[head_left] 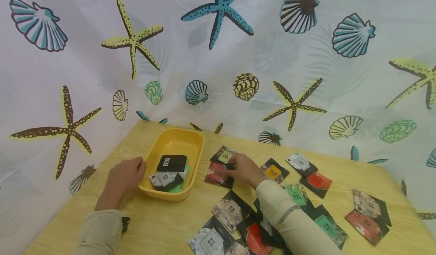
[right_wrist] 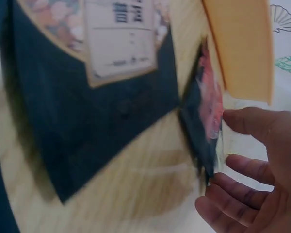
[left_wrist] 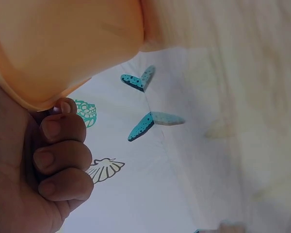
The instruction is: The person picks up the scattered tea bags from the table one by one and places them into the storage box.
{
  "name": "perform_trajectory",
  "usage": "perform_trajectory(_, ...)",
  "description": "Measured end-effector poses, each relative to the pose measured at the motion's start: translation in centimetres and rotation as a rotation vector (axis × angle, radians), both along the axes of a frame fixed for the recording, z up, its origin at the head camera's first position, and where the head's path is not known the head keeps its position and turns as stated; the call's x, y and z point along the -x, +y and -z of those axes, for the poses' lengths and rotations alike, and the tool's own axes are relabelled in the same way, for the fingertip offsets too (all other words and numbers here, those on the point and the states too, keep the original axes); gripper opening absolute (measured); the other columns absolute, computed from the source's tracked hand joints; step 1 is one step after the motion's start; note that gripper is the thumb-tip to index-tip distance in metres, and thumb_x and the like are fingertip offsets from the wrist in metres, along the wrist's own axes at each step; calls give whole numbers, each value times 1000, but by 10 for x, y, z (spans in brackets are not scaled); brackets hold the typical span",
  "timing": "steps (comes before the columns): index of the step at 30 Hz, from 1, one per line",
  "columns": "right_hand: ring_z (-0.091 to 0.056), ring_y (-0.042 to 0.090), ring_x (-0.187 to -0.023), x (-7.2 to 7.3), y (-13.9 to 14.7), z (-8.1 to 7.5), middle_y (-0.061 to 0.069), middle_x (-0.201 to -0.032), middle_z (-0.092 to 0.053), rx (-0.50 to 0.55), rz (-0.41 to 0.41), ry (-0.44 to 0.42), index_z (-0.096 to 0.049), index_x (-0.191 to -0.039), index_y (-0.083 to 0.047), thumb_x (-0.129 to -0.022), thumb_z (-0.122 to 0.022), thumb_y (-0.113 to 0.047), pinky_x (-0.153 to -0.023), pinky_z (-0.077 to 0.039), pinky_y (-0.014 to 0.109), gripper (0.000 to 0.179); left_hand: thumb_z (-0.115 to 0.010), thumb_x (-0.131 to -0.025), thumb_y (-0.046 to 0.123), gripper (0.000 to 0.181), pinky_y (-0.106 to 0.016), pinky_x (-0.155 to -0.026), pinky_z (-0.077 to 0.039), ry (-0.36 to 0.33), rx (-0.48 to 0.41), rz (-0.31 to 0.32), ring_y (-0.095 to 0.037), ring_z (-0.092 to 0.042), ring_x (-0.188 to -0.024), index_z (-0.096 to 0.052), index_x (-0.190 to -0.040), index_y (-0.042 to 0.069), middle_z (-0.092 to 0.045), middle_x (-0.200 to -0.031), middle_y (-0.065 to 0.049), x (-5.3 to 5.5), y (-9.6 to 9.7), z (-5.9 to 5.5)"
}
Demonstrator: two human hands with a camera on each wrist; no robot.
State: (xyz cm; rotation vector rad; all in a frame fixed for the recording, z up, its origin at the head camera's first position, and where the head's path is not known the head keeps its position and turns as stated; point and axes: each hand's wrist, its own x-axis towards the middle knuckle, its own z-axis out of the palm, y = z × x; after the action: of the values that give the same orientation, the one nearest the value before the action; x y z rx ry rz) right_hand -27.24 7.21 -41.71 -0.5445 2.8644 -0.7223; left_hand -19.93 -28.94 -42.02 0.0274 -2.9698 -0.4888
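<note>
My left hand [head_left: 126, 173] grips the near left rim of a yellow plastic tub [head_left: 201, 149], its fingers curled in under the edge in the left wrist view. Inside the tub lie a dark packet with a white barcode [head_left: 172, 163], a black-and-white packet [head_left: 163, 180] and some green ones. My right hand [head_left: 243, 168] is over two overlapping packets just right of the tub, one with a pale yellow label [head_left: 225, 155] and one red and black [head_left: 217, 173]. In the right wrist view the thumb and fingertips are spread loosely at the red packet's edge [right_wrist: 211, 102].
Several flat packets are scattered over the wooden table [head_left: 163, 224] to the right, among them an orange-labelled one [head_left: 273, 171], a red-labelled one [head_left: 318, 181] and a green-labelled one [head_left: 328, 224]. Others lie beneath the right forearm. A curtain [head_left: 225, 66] with shells and starfish hangs behind.
</note>
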Motion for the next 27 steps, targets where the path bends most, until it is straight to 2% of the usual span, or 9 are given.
perform_trajectory(7,-61,33,-117,-3,-9,10,14,-127,-64,-52,11,43,-61,-130,-5,-80,-82,-35,-93,-53,49,62,-39,-102,25,32,-29,-52,-33,9,2,0,-17,-43,-55,-54,-79,10,-48,-63,-3,1,2,0)
perform_trajectory(14,-59,34,-121,-4,-12,10,12,-132,-63,-76,19,31,-60,-132,-8,-79,-82,-38,-96,-52,48,65,-40,-102,24,31,-29,-51,-33,29,-5,5,-17,-43,-54,-54,-77,10,-47,-62,-3,2,2,-2)
perform_trajectory(17,-63,33,-116,-4,-11,9,12,-130,-65,-73,8,10,-60,-131,-9,-83,-80,-35,-92,-53,48,59,-40,-102,24,31,-29,-51,-32,35,-7,4,-16,-43,-54,-53,-77,10,-47,-61,-3,2,1,-2)
perform_trajectory(22,-67,25,-90,-4,-10,9,13,-120,-70,-84,4,10,-66,-115,-9,-89,-74,-26,-75,-54,41,32,-40,-102,24,31,-29,-51,-33,26,-6,-1,-16,-43,-54,-53,-78,10,-47,-62,-3,1,0,-1)
perform_trajectory(24,-64,22,-84,-2,-9,11,16,-124,-69,-69,1,1,-68,-110,-7,-91,-71,-21,-71,-51,38,24,-40,-102,24,31,-29,-52,-33,14,-9,-4,-16,-44,-55,-53,-78,10,-47,-62,-3,1,0,0)
perform_trajectory(25,-64,22,-89,-1,-8,12,17,-127,-67,-58,0,-5,-68,-111,-5,-92,-70,-19,-73,-50,37,24,-40,-102,24,31,-29,-52,-34,8,-11,-6,-16,-44,-55,-54,-78,10,-47,-63,-3,1,0,0)
perform_trajectory(27,-63,21,-85,0,-5,15,19,-129,-66,-19,-10,-13,-69,-112,-2,-93,-65,-14,-71,-48,34,23,-41,-102,24,31,-28,-52,-34,3,-12,-6,-16,-44,-55,-54,-79,9,-48,-63,-3,1,0,0)
